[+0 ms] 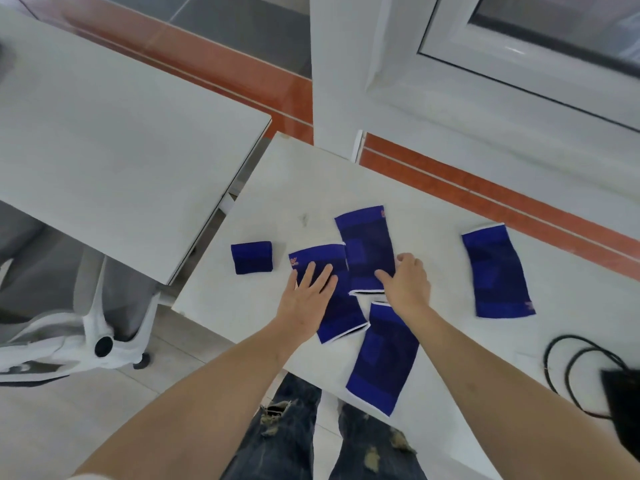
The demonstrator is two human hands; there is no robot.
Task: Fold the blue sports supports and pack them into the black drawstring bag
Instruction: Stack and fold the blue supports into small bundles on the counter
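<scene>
Several blue sports supports lie on the white table point(263, 188). A small folded one point(251, 257) sits at the left. My left hand point(308, 296) rests flat, fingers straight, on a long support point(341, 317). My right hand point(407, 284) lies on the near end of the middle support point(365, 247), its thumb and fingers on the cloth. Another support point(382, 358) lies nearer me, and one more point(497, 271) lies apart at the right. The black drawstring bag point(621, 400) shows at the right edge, its cord point(568, 365) looped on the table.
A second white table point(114, 133) stands to the left, with a white office chair base point(100, 344) below it. A window frame point(519, 84) and a red-striped floor lie beyond the far edge. My legs in torn jeans point(294, 431) stand at the near edge.
</scene>
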